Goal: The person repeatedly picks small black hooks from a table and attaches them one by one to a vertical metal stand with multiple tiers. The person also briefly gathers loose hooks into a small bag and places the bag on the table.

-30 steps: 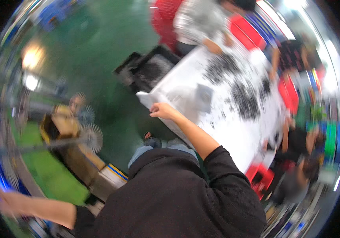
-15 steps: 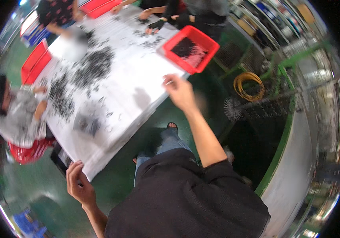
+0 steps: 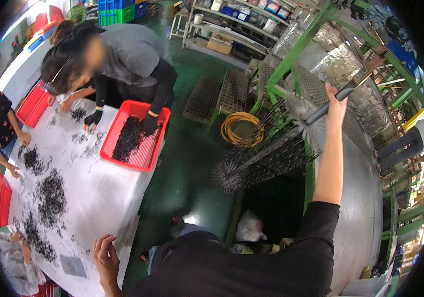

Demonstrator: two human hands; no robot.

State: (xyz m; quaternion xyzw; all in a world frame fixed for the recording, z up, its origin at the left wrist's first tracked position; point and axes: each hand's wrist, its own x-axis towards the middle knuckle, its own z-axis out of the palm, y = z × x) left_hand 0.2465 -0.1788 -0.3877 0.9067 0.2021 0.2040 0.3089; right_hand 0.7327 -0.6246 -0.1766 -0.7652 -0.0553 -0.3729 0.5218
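Note:
At the right, my right hand [image 3: 337,106] is raised, with its fingers closed round a dark grey bar [image 3: 319,113]. This bar is the end of a long spiked roller [image 3: 271,151], which carries rows of thin prongs and a pale ring of spikes near my hand. My left hand [image 3: 105,257] hovers by the near edge of the white-covered table [image 3: 108,198], its fingers loosely bent and nothing visible in them. Heaps of small black pieces [image 3: 51,198] lie spread over the table. A grey square piece [image 3: 73,266] sits near my left hand.
A red tray [image 3: 145,161] holding black pieces stands at the table's far corner, where a co-worker in dark gloves [image 3: 93,120] leans over. Other people work along the left side. A coiled yellow hose [image 3: 242,129] hangs by the green frame [image 3: 291,59]. A white bag [image 3: 250,226] lies below.
My view has turned to the right. My right hand has moved from above the table edge to the roller's bar and closed round it. My left hand stays low, now beside the table.

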